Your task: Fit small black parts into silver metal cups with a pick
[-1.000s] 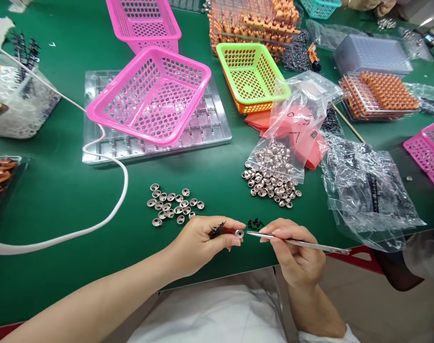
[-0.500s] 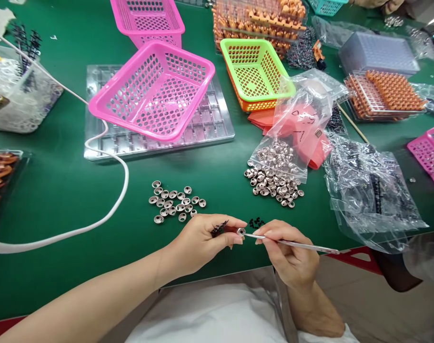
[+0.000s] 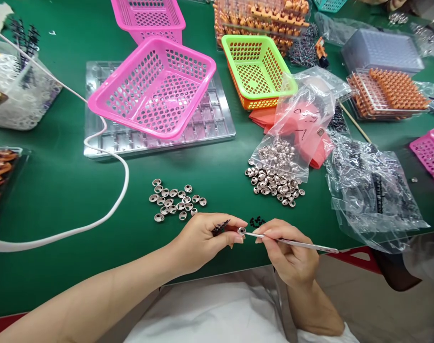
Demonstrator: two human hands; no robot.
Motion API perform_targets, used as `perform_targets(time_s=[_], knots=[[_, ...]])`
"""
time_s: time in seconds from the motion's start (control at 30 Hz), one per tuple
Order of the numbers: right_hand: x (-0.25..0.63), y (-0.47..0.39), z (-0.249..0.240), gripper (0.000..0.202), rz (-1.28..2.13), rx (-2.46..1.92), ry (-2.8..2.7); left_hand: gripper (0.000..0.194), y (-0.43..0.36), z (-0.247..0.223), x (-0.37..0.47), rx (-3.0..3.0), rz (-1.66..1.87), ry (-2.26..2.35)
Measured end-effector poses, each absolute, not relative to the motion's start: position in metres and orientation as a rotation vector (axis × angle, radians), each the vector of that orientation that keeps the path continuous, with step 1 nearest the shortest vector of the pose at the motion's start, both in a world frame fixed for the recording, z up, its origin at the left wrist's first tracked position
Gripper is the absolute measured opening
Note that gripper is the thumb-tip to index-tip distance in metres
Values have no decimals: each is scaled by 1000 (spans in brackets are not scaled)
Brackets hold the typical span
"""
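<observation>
Between its thumb and forefinger my left hand (image 3: 206, 240) holds a small silver ring-like cup (image 3: 241, 231); a black toothed strip (image 3: 221, 226) lies within the same hand. My right hand (image 3: 291, 252) is closed round thin metal tweezers (image 3: 306, 245), whose tip touches the cup. Tiny black pieces (image 3: 257, 221) lie on the green table (image 3: 105, 267) just beyond my fingers. Several silver cups (image 3: 181, 206) are spread out beyond my left hand. A larger heap of cups (image 3: 274, 183) spills from a clear bag (image 3: 291, 128) beyond my right hand.
A pink basket (image 3: 156, 128) rests on a metal tray (image 3: 224, 128); a green basket (image 3: 252, 102) stands to its right. A white cable (image 3: 122, 190) curves across the left side. Crumpled plastic bags (image 3: 359, 190) lie at right. Another person's hand (image 3: 393, 5) shows at the top right.
The view has shifted very slightly, so things on the table sit a few pixels off. Both hands keep the same hold, with the tweezers' tip still at the cup.
</observation>
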State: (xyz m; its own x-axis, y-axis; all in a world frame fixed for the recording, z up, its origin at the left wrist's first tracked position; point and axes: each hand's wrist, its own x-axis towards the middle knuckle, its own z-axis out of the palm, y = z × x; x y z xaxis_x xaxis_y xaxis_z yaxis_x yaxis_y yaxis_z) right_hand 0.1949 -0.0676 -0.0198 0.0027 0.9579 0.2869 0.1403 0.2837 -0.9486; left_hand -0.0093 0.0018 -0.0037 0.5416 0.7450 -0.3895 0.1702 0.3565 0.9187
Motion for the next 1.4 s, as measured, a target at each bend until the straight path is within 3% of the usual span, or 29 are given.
perform_targets(time_s=[0.83, 1.4], knots=[[187, -64, -17, 19, 966, -1257, -1364, 16, 2, -1, -11, 1233, 389, 1023], [202, -68, -27, 6, 746, -1314, -1089, 43, 40, 26, -57, 1818, -63, 1411]])
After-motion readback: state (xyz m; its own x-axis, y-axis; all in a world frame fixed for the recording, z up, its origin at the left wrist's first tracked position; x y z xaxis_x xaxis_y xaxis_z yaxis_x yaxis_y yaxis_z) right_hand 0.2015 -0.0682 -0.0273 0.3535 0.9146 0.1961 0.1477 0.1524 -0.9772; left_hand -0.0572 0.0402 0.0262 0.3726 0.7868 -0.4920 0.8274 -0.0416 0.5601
